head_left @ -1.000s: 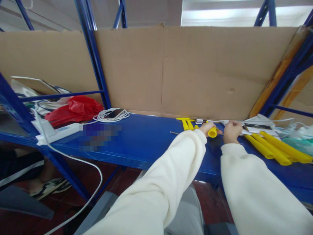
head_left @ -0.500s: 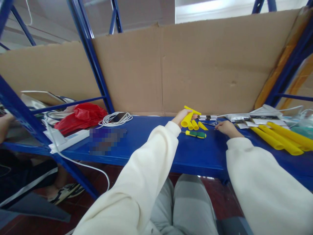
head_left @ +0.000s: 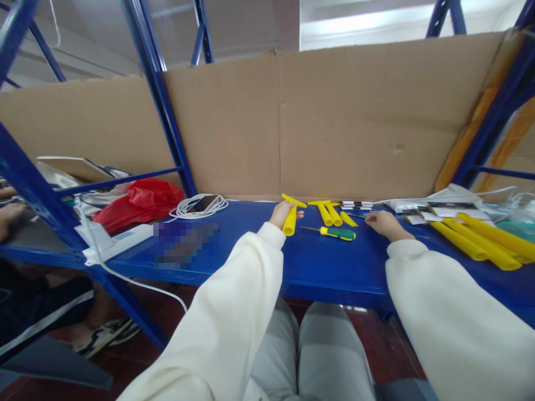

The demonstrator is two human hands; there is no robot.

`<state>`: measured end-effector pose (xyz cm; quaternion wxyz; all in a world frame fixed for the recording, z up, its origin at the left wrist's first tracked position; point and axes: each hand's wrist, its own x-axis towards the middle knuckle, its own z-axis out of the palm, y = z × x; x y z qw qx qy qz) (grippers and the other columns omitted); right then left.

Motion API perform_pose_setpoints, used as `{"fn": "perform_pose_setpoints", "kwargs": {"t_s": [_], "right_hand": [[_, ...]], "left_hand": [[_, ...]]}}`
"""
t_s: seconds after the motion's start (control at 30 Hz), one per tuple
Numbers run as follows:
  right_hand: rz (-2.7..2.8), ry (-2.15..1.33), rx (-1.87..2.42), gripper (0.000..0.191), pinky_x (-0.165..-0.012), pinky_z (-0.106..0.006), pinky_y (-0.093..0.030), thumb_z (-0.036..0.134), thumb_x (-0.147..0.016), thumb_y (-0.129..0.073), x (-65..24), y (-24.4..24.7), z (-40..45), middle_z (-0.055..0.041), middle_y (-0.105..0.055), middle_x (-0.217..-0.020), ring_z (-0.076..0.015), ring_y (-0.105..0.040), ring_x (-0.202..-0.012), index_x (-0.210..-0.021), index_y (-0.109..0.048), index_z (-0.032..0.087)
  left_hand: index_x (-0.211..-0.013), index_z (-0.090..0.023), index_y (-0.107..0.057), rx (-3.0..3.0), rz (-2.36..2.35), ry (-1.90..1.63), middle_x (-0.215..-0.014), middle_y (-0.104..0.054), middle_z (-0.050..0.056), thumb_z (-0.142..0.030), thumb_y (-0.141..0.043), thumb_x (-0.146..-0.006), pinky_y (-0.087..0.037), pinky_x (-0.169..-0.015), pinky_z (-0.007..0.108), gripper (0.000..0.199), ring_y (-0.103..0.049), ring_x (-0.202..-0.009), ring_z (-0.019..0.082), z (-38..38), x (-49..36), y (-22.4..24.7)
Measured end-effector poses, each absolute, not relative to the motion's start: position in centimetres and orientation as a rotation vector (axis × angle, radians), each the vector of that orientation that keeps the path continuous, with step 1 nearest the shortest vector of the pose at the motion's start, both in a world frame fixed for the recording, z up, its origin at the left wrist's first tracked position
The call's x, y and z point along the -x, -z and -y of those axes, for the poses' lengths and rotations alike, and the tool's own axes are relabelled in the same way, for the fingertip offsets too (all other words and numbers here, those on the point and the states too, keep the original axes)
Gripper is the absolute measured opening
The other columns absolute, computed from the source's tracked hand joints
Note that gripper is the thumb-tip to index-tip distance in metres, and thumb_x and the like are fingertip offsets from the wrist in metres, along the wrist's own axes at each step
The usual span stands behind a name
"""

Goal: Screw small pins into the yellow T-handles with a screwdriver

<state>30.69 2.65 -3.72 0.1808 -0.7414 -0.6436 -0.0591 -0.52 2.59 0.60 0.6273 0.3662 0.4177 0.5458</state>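
Observation:
In the head view my left hand (head_left: pixel 280 213) is wrapped round a yellow T-shaped plastic handle (head_left: pixel 290 224), its round end facing me, low over the blue bench. Right of it lie other yellow T-shaped handles (head_left: pixel 325 214) and a small pointed yellow piece (head_left: pixel 348 219). In front of these rests a green and yellow screwdriver (head_left: pixel 339 233), shaft to the left. My right hand (head_left: pixel 384 224) is low at the bench beside small metal bits, fingertips pinched together. Whatever is between those fingertips is too small to make out.
Several yellow tubes (head_left: pixel 480 245) and white packets (head_left: pixel 455 209) lie at the right. Black-and-white sticks (head_left: pixel 355 205) lie by the cardboard wall (head_left: pixel 355 122). On the left are a coiled white cable (head_left: pixel 196 207), a power strip (head_left: pixel 125 240), a red bag (head_left: pixel 144 201) and another person's hand (head_left: pixel 11 216).
My left hand has moved left with one yellow T-shaped handle, away from the others on the bench. My right hand has stayed nearly in place.

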Motion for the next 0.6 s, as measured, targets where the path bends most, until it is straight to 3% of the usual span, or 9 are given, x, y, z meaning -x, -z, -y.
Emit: {"fn": "perform_pose_setpoints", "kwargs": {"t_s": [0.17,0.33,0.6], "right_hand": [[1.648,0.278,2.212,0.032,-0.084,-0.035,-0.053,0.024,-0.090,-0.053,-30.28,3.45,-2.73,-0.0144,-0.074,-0.114,-0.0283,-0.069,-0.105,-0.110,-0.077,0.020],[1.724,0.289,2.376,0.033,-0.090,-0.042,-0.049,0.025,-0.091,-0.050,-30.41,3.29,-2.79,-0.0150,-0.072,-0.114,-0.0309,-0.064,-0.111,-0.109,-0.077,0.021],[1.844,0.358,2.451,0.038,-0.098,-0.048,-0.045,0.024,-0.096,-0.043,-29.98,3.03,-3.05,-0.0198,-0.065,-0.129,-0.0333,-0.056,-0.123,-0.118,-0.072,0.013]], "left_hand": [[-0.121,-0.011,-0.058,-0.860,-0.958,-1.297,-0.083,-0.069,0.006,-0.003,-0.050,-0.090,-0.055,-0.050,0.021,0.033,-0.065,-0.051,0.012,-2.38,0.14,-0.12],[-0.117,-0.010,-0.059,-0.904,-0.956,-1.287,-0.081,-0.067,0.005,-0.002,-0.049,-0.090,-0.052,-0.047,0.020,0.030,-0.062,-0.047,0.010,-2.36,-0.04,0.08],[-0.118,-0.010,-0.059,-0.942,-0.932,-1.256,-0.093,-0.072,0.011,-0.005,-0.054,-0.088,-0.056,-0.052,0.023,0.031,-0.067,-0.052,0.013,-2.58,0.07,0.50]]}}
